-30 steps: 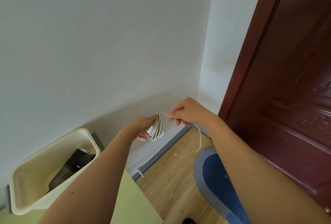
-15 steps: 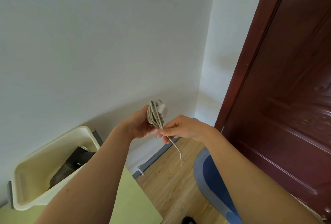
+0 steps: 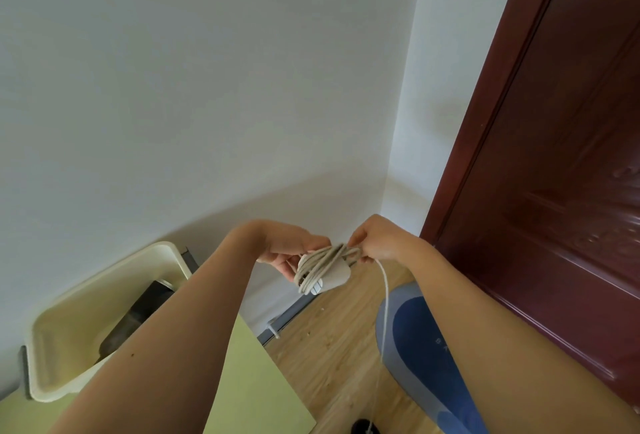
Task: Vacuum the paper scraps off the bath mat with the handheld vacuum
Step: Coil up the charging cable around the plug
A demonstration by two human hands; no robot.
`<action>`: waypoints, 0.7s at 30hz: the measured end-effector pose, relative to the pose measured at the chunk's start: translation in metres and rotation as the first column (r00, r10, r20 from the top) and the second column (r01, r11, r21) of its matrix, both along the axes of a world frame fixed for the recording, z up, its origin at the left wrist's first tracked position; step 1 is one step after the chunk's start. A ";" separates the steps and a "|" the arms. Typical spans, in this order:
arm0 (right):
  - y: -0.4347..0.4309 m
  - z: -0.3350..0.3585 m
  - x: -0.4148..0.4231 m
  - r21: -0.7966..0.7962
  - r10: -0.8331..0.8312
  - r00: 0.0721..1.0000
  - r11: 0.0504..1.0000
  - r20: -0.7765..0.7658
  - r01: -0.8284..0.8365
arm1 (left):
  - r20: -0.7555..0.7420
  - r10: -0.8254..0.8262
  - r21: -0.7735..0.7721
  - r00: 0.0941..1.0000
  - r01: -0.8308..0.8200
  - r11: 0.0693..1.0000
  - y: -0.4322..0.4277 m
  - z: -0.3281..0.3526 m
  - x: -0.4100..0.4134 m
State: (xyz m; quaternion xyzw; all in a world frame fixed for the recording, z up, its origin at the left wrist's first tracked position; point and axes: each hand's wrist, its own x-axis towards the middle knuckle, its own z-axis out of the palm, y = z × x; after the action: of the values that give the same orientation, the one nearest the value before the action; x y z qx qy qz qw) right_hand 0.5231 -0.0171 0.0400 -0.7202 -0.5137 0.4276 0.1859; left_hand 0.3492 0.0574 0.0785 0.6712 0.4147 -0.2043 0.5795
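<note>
The bath mat [image 3: 415, 340], blue with a paler border, is laid on the wooden floor [image 3: 329, 350] along the foot of the dark red door [image 3: 554, 191], its long axis running away from the viewer. No paper scraps can be made out on it, though a few pale specks [image 3: 308, 333] are seen on the boards beside it. Above and slightly left of the mat, a coiled white cord [image 3: 323, 269] wound round a small plug block is gripped in the left hand [image 3: 287, 253], while one end of the coil is pinched by the right hand [image 3: 377, 241]. A loose strand [image 3: 385, 295] is let hang from the right hand, down past the mat's left edge. The mat is judged nearer the right arm. A dark object [image 3: 138, 315], possibly the handheld vacuum, is lodged in a cream tub [image 3: 59, 347] on a green surface [image 3: 249, 381] low on the left, nearer the left arm. A hand would probably have to be freed of the cord before it could be lifted out.
</note>
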 end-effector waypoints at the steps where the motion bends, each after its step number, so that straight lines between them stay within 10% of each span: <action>1: 0.002 0.003 0.002 0.009 -0.020 1.000 1.000 0.009 0.020 | -0.060 -0.008 0.036 0.998 0.010 0.999 0.001 -0.003 0.001; 9: 0.010 0.021 -0.002 0.194 -0.044 0.999 0.980 -0.021 0.047 | 0.012 0.365 0.301 0.931 -0.351 0.886 0.008 -0.028 -0.004; 21: 0.003 0.006 -0.037 0.094 0.126 0.943 0.990 -0.309 -0.102 | 0.232 0.824 -0.218 0.516 -0.798 0.561 0.016 -0.030 -0.004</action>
State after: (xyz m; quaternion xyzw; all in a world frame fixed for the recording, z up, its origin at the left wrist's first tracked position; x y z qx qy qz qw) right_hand 0.4865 -0.0146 0.0461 -0.6043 -0.5343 0.5270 0.2676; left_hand 0.3454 0.0731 0.0483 0.3979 0.5748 0.1798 0.6921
